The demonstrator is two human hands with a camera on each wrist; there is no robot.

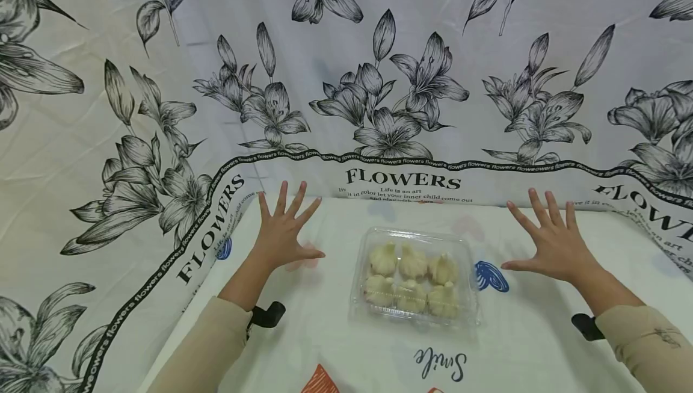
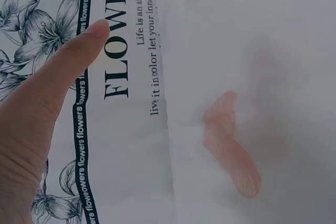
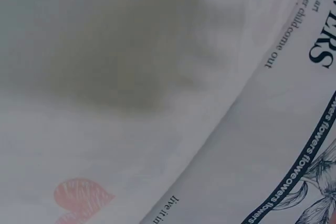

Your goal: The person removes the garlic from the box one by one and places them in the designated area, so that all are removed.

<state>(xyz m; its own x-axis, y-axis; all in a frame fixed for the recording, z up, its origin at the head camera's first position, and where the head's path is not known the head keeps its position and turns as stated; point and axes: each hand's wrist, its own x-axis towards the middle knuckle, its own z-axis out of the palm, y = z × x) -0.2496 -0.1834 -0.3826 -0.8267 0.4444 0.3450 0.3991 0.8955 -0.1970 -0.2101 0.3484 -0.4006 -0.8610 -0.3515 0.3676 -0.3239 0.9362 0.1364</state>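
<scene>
Beige sleeves (image 1: 208, 342), with left hand (image 1: 281, 233) and right hand (image 1: 560, 248) empty and outspread, flank a clamshell (image 1: 468, 281) of garlic bulbs (image 1: 412, 262) toward the table's (image 1: 319, 333) far edge: apparently pre-contact, touch requiring inward reach.

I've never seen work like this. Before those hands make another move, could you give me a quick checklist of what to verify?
1. Left hand free: ok, fingers spread, holding nothing.
2. Right hand free: ok, also spread and holding nothing.
3. Clear plastic box within easy reach: probably ok; it sits on the white cloth between the hands, touched by neither.
4. Garlic bulbs contained: ok, six inside the box, in two rows of three.
5. Lid latched: cannot tell; the box looks closed, but no fastening can be made out.
6. Box visible to the right wrist camera: not ok, that view shows only printed fabric and shadow.
</scene>
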